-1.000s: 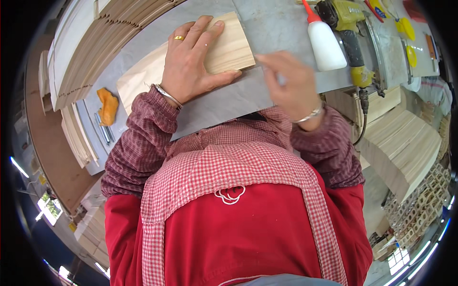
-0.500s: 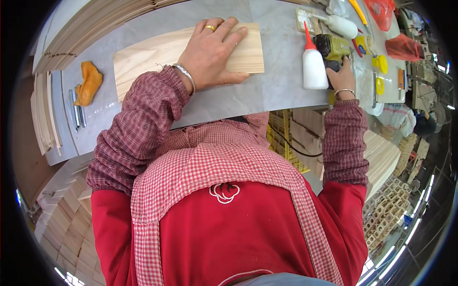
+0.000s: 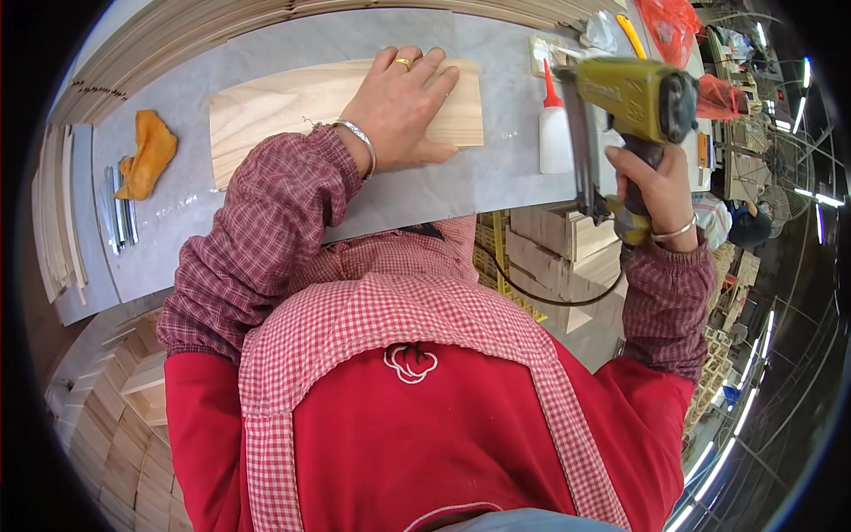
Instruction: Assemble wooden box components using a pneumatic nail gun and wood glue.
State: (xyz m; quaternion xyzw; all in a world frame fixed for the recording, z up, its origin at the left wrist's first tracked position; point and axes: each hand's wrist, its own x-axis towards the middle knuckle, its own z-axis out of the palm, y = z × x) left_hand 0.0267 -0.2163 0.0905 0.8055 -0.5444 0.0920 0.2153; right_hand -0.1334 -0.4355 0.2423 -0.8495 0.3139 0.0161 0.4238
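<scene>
My left hand point(image 3: 406, 111) lies flat with spread fingers on a pale wooden board point(image 3: 275, 111), pressing it against the grey tabletop. In my right hand point(image 3: 659, 186) is a yellow-green and black nail gun point(image 3: 625, 97), raised above the table's right part; my fingers wrap round its black handle. A dark air hose point(image 3: 567, 303) curves away below the tool. Just left of the nail gun stands a white glue bottle point(image 3: 556, 142) with a red nozzle, partly close behind the tool's magazine.
An orange-brown cloth point(image 3: 149, 155) and strips of metal staples or nails point(image 3: 122, 208) lie at the left. Long wooden strips point(image 3: 213, 27) line the table's far side. Stacked wooden boxes point(image 3: 563, 248) stand below the right edge. Red plastic bags point(image 3: 669, 31) are at the far right.
My right hand has lifted the nail gun off the table, bringing it up and toward me. The left hand stays on the board.
</scene>
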